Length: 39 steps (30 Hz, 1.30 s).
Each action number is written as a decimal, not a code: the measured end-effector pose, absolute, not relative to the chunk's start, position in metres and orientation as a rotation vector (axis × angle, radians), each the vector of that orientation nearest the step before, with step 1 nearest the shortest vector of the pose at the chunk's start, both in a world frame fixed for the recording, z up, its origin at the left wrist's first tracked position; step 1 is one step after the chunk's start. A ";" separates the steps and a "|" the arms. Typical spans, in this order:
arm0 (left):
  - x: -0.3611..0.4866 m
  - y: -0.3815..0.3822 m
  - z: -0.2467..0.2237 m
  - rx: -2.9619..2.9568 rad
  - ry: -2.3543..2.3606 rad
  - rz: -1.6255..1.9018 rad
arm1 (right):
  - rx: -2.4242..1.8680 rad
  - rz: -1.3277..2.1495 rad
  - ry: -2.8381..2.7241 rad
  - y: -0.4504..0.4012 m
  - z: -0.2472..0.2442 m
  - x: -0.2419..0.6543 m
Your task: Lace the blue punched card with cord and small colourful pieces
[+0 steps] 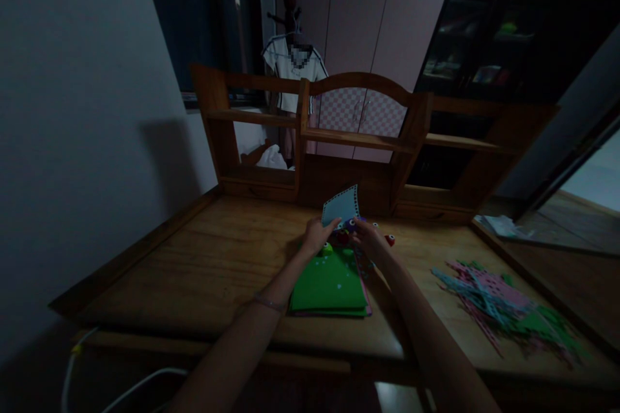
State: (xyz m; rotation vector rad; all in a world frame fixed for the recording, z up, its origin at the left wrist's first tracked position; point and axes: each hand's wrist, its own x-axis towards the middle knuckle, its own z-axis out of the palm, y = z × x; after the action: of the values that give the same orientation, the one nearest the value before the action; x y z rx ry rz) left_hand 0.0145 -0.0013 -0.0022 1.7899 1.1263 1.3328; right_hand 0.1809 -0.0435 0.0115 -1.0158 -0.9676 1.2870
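My left hand [317,235] pinches the lower edge of a light-blue paper sheet [341,206], which stands tilted up and has a dark dotted border. My right hand [371,237] has its fingers closed around a small blue googly-eyed object [351,224] at the sheet's lower right corner; its kind is not clear. Under and in front of my hands lies a stack of green sheets [329,284] with pink edges showing and small pale bits on top. A small green googly-eyed object [327,248] lies by my left hand, and a red one [390,240] beyond my right.
A heap of pink, blue and green paper strips [508,310] lies on the right of the wooden desk [194,271]. A wooden shelf unit [358,137] rises along the back edge. White cable [145,377] hangs at the lower left.
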 end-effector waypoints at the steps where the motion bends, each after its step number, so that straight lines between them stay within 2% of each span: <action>1: 0.014 -0.001 -0.002 1.795 1.143 1.324 | -1.005 1.311 -0.948 -0.043 0.011 0.181; 22: 0.016 -0.002 -0.002 1.754 1.136 1.358 | -0.904 1.432 -0.812 -0.045 0.015 0.181; 39: 0.016 -0.002 -0.001 1.791 1.110 1.338 | -1.007 1.271 -1.033 -0.048 0.013 0.180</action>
State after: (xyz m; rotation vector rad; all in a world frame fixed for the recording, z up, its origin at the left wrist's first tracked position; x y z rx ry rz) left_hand 0.0157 -0.0024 -0.0010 1.7909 1.1097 1.3381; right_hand 0.1796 -0.0478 0.0135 -1.0072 -1.0327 1.2706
